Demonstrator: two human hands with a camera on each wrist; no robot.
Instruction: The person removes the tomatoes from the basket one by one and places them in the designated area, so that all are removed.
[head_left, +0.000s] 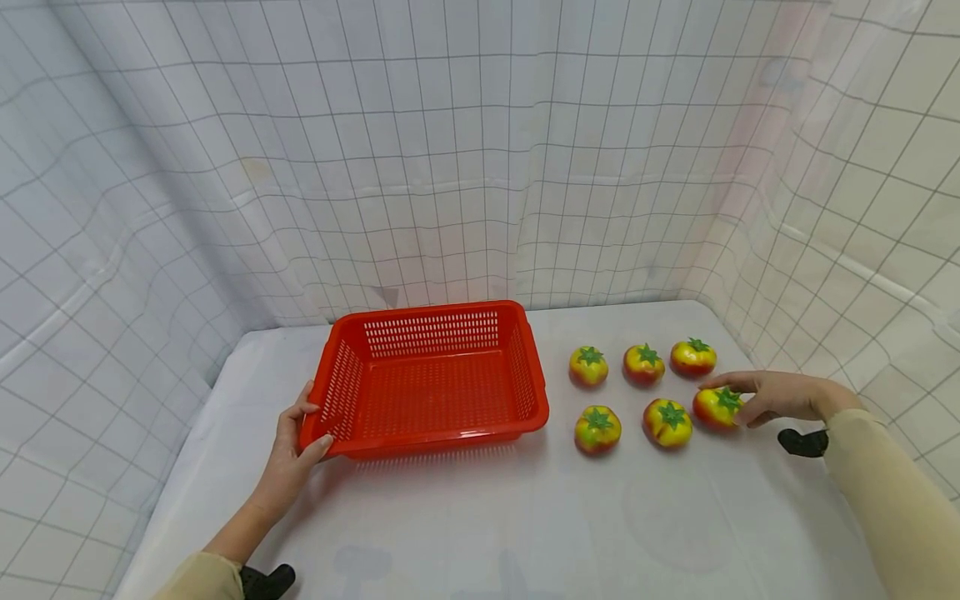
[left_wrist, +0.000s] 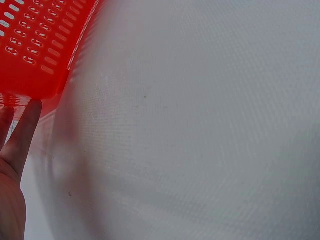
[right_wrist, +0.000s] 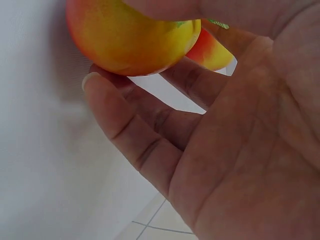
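Note:
My left hand (head_left: 288, 450) grips the near left corner of a red plastic basket (head_left: 431, 442), with the thumb on the front rim and the fingers along the left side. In the left wrist view, part of the basket (left_wrist: 35, 75) and my fingers show at the left edge. At the right, my right hand (head_left: 791, 393) holds a red-and-yellow tomato (head_left: 712, 411) with green star-shaped leaves, thumb and fingers around it. The right wrist view shows this tomato (right_wrist: 130, 45) between thumb and curled fingers, close to the white surface.
Several similar tomatoes stand in two rows right of the basket, among them a near middle one (head_left: 667, 423) and a far right one (head_left: 693, 358). The white table (head_left: 525, 517) is bounded by gridded white curtains (head_left: 465, 167) behind and at both sides.

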